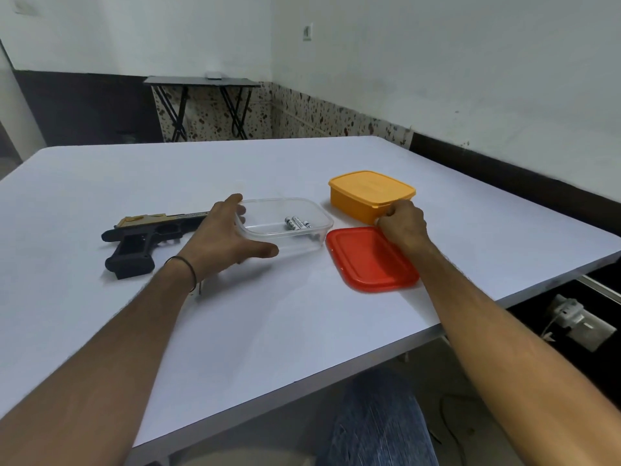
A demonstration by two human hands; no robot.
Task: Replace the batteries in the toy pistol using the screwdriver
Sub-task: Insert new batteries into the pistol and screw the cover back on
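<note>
Nearest, a jeans-clad knee [376, 422] shows below the near edge of the white table [268, 331], and both bare forearms reach out over the tabletop.

The left hand [218, 240], with a thin dark band [188, 264] on its wrist, is splayed wide with straight fingers around the left end of a clear tub [295, 244]. Its thumb lies along the tub's near wall and its fingers reach the far left corner. Whether it presses the plastic or only brackets it cannot be told, and it grasps nothing. A small pale bit [199, 290] peeks out from under that wrist, too hidden to say what it is.

To the right, a red lid [369, 260] lies flat on the table, just beside the tub's right end. Above its far edge the right hand [403, 223] is curled, knuckles toward the camera, its fingers closed on the near left rim of the orange box [356, 203], which has its lid on.

Inside the tub, toward the far right, lie three batteries [297, 223] side by side.

The pistol [144, 237], black with a gold top, rests on its side to the left of the tub. Its grip points near and its muzzle end is hidden behind the left hand.

The orange box stands just beyond the red lid, right of the tub. Far off, a dark folding table [201, 82] stands against the wall.
</note>
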